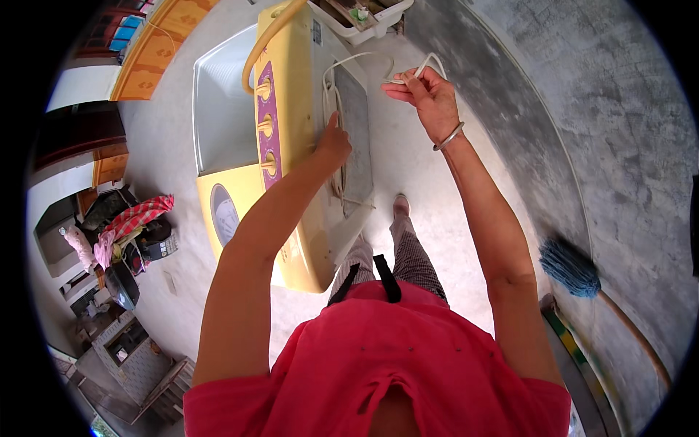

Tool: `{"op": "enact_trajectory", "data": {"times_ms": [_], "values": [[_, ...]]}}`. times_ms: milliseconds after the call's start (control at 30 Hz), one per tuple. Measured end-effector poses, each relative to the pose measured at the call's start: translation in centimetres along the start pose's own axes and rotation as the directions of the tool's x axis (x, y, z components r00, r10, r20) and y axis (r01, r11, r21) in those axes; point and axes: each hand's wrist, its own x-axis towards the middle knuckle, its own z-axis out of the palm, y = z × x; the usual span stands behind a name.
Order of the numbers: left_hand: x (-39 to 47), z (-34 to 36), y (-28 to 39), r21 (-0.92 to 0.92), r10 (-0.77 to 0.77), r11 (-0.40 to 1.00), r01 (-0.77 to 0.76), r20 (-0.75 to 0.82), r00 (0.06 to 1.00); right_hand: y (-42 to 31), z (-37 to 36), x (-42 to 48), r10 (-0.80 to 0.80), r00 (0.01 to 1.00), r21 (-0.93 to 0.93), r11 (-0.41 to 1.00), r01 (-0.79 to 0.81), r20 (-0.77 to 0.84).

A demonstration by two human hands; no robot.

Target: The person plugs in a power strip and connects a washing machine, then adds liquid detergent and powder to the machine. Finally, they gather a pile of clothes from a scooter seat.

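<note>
A yellow twin-tub washing machine point(297, 131) stands to my left, its back panel point(355, 125) facing my legs. White power cord point(333, 93) hangs in long loops against that panel. My left hand point(334, 143) is at these loops with its index finger stretched along them; whether the curled fingers grip any cord is hidden. Out over the floor, my right hand point(428, 98) pinches a white length of the cord point(434, 60) between thumb and fingers, and a bend of it sticks up past the knuckles. A slack stretch of cord links this hand to the machine.
A yellow hose point(267, 41) arches over the machine's control panel point(267, 128) with its three knobs. Beyond it sits a white plastic tub point(377, 30) holding odds and ends. On my right, a blue mop point(570, 267) leans by the grey wall point(617, 109). Clothes point(136, 218) are piled far left.
</note>
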Motion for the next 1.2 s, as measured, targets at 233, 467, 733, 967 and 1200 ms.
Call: {"op": "enact_trajectory", "data": {"times_ms": [233, 467, 733, 967, 1200], "values": [[-3.2, -0.1, -0.7, 0.006, 0.140, 0.989, -0.148, -0.361, 0.922, 0.2, -1.3, -0.6, -0.001, 0.999, -0.002, 1.000, 0.001, -0.044], [-6.7, -1.6, 2.6, -0.166, 0.261, 0.942, -0.293, -0.188, 0.947, 0.6, -3.3, -1.8, 0.030, 0.999, -0.046, 0.998, -0.032, -0.043], [-2.5, 1.2, 8.5, -0.289, 0.171, 0.913, -0.289, -0.373, 0.912, 0.8, -6.8, -3.2, 0.066, 0.988, -0.112, 0.990, -0.082, -0.138], [2.1, -1.7, 2.9, -0.183, -0.029, 0.977, -0.112, -0.631, 0.775, -2.6, -8.2, -1.7, -0.034, 0.978, -0.187, 0.982, -0.005, -0.204], [0.7, -2.0, 1.3, -0.436, -0.225, 0.892, -0.118, -0.656, 0.721, -5.5, -5.8, 2.4, -0.140, 0.982, -0.224, 0.968, 0.109, -0.127]]}}
